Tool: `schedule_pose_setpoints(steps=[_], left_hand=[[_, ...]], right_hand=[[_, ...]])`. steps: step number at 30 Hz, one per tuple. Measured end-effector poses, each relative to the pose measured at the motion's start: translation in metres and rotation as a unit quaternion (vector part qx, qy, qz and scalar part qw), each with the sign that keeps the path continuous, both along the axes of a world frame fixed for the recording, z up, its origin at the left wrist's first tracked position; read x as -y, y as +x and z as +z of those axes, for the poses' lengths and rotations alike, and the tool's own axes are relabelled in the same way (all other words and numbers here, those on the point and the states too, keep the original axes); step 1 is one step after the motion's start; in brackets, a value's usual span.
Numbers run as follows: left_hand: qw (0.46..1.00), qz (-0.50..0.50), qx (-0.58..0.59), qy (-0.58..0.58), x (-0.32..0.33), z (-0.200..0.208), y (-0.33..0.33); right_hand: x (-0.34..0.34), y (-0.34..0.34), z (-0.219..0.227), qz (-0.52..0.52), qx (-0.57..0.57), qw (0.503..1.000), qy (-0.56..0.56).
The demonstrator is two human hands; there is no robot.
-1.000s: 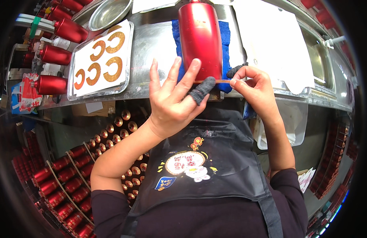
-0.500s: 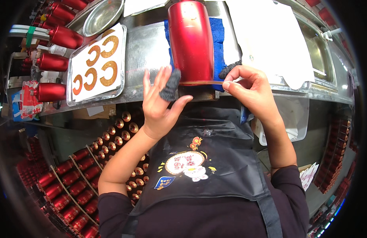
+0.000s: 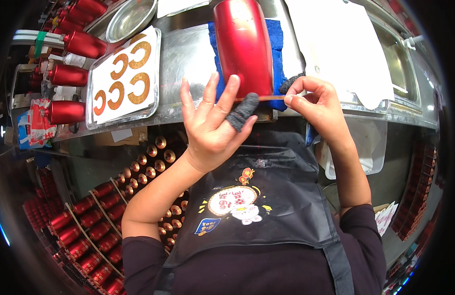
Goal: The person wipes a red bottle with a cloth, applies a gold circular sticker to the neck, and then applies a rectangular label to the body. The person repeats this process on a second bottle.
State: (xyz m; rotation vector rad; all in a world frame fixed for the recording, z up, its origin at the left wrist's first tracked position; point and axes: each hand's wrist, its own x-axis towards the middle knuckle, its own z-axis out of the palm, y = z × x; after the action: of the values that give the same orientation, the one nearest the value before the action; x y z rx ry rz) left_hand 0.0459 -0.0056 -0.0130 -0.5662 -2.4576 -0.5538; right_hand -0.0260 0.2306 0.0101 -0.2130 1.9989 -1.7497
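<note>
Evidently, the right hand (image 3: 312, 101) pinches one end of a narrow strip (image 3: 269, 98) between thumb and finger; the left hand (image 3: 212, 124) is spread wide, its knitted finger sleeve (image 3: 243, 113) at the strip by the near end of the red bottle (image 3: 242, 49), which lies on blue cloth (image 3: 277, 46); light, even tension should keep the strip straight.

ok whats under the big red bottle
A blue cloth shows on both sides of the red bottle, over the metal table; whatever lies directly beneath the bottle is covered.
</note>
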Motion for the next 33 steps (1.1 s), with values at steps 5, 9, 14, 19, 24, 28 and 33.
schedule_pose_setpoints(steps=[5,9,14,19,24,28,33], left_hand=[[0.999,-0.021,-0.008,-0.050,-0.025,0.009,-0.016],[0.996,-0.005,0.027,0.087,-0.006,0.005,-0.028],[0.983,0.011,0.077,0.169,0.011,-0.015,-0.004],[0.993,0.007,0.068,0.099,0.015,-0.025,0.016],[0.997,-0.012,0.049,0.061,0.012,-0.022,0.011],[1.000,-0.008,0.006,0.008,0.005,-0.005,0.002],[0.998,-0.007,0.012,-0.065,-0.014,0.011,-0.010]], right_hand=[[0.005,0.000,-0.006,0.003,0.009,1.000,-0.009],[0.007,0.001,-0.005,0.010,0.003,1.000,0.014],[0.006,0.005,0.003,0.008,0.028,1.000,-0.009],[0.005,0.006,0.007,-0.015,0.046,0.998,-0.029],[0.005,0.006,0.002,-0.032,0.041,0.998,-0.042],[0.005,0.003,-0.001,-0.023,0.025,0.999,-0.016],[0.008,0.005,-0.003,-0.017,0.038,0.999,-0.026]])
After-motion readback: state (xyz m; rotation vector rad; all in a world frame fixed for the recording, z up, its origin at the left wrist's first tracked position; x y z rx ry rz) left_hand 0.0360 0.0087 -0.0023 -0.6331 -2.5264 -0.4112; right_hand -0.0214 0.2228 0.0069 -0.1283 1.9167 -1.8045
